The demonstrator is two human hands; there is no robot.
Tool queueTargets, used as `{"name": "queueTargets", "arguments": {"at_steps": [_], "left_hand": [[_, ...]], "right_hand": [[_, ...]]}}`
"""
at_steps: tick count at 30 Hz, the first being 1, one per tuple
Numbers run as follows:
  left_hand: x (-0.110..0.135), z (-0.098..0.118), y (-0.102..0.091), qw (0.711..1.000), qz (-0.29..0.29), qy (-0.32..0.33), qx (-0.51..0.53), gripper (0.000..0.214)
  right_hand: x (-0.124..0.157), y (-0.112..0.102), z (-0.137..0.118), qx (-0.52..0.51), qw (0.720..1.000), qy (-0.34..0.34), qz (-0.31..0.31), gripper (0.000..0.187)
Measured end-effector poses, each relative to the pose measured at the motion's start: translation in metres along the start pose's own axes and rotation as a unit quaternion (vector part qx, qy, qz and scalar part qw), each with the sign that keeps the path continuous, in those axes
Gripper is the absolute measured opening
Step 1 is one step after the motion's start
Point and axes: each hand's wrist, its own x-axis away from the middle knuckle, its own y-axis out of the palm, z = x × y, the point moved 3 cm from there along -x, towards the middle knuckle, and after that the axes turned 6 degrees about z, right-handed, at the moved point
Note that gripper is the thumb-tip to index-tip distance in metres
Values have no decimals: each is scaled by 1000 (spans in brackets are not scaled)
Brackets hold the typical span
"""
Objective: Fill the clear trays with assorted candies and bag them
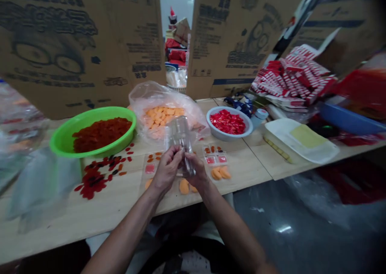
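Both my hands are raised over the table's front edge, gripping a clear plastic tray (178, 131) that may be several nested together. My left hand (167, 167) pinches its near left side, and my right hand (195, 170) has its fingers closed on the near right side. Below them lie clear compartment trays with food in them. The right filled tray (216, 160) holds small brown pieces, red packets and orange pieces. Another filled tray (150, 168) shows left of my hands, and orange pieces (184, 186) show beneath them, partly hidden.
A green basin (90, 151) of dark red pieces stands left, with loose red pieces (93, 181) before it. Behind are a plastic bag (193, 117) of orange pieces and a bowl (230, 136) of red packets. Further right lie a white tray (319, 153) and striped packets (298, 75). Cardboard boxes (114, 44) stand behind.
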Motion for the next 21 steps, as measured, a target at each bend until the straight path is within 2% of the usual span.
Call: {"name": "queueTargets", "arguments": {"at_steps": [4, 7, 10, 12, 14, 17, 21], "left_hand": [[-17, -1, 17, 997, -55, -40, 31, 33], [-20, 2, 48, 989, -110, -67, 70, 32], [-16, 5, 91, 974, -175, -87, 111, 30], [-15, 7, 117, 964, -209, -83, 143, 26], [-17, 6, 134, 956, -228, -72, 171, 23], [-24, -1, 141, 949, -240, -77, 190, 22], [-29, -13, 121, 950, -241, -99, 171, 32]], "right_hand": [[-10, -15, -1, -98, 994, 27, -40, 35], [-11, -33, -10, -172, 984, 10, -37, 40], [3, -58, -37, -221, 973, -60, -3, 41], [22, -80, -61, -208, 973, -100, 25, 50], [44, -109, -86, -176, 974, -130, 60, 57], [75, -165, -122, -124, 960, -191, 164, 44], [89, -229, -165, 32, 927, -235, 291, 24]]}}
